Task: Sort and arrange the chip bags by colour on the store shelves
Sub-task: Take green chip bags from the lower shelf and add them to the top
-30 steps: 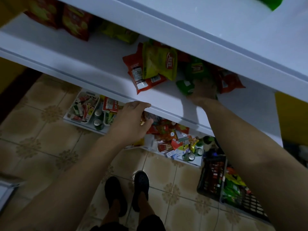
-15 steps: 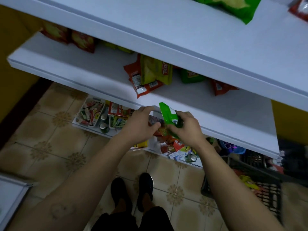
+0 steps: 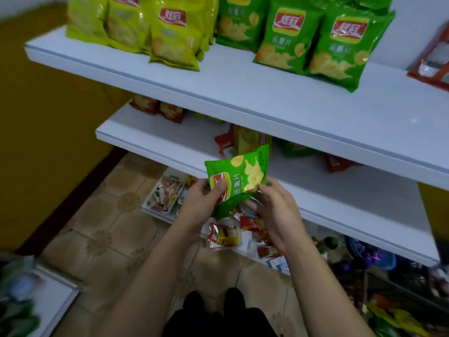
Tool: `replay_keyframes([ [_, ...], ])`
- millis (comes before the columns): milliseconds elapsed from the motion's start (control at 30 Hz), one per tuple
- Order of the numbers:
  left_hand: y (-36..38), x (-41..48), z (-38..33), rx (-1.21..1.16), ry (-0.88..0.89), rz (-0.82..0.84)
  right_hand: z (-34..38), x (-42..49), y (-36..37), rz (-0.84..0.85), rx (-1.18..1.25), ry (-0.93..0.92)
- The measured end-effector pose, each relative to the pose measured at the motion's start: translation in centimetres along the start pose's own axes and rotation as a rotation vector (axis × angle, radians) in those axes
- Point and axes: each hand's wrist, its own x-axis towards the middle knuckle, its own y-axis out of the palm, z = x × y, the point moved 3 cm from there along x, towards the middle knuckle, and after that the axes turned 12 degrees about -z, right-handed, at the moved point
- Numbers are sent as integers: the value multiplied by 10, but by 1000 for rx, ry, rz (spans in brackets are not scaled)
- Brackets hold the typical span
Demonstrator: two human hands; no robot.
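A green chip bag (image 3: pixel 243 176) is held in front of the lower white shelf (image 3: pixel 364 205). My left hand (image 3: pixel 202 205) grips its left side, thumb over the red logo. My right hand (image 3: pixel 274 210) pinches its lower right corner. On the upper white shelf (image 3: pixel 243 88) stand several yellow-green bags (image 3: pixel 170 32) at the left and several green bags (image 3: pixel 313 42) to their right. A red bag (image 3: pixel 435 62) lies at the far right. On the lower shelf lie mixed bags: red ones (image 3: pixel 158 108) at the back left, a yellow one (image 3: pixel 247 139), a green one (image 3: pixel 296 149) and a red one (image 3: pixel 340 164).
Below the shelves, trays of small snacks and cans (image 3: pixel 165 193) sit low by the tiled floor (image 3: pixel 102 227). A dark basket of goods (image 3: pixel 401 300) stands at the lower right, a blue bowl (image 3: pixel 371 256) beside it. My feet (image 3: pixel 216 302) are close to the shelf.
My right hand drew a green bag off the lower shelf; both hands now hold it, turned face up. My view has tilted up, so the upper shelf's bags show.
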Motion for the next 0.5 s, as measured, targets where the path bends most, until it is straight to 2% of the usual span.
replay_keyframes([
  [100, -24, -4, -21, 36, 158, -207, 7, -11, 19, 48, -163, -16],
  [267, -59, -11, -54, 102, 331, -361, 18, -19, 50, 119, -291, -68],
  [333, -66, -13, -63, 46, 333, -363, 22, -19, 64, 126, -260, -87],
  [500, -82, -12, -76, -123, 305, -158, 39, -21, 83, 76, -266, -215],
])
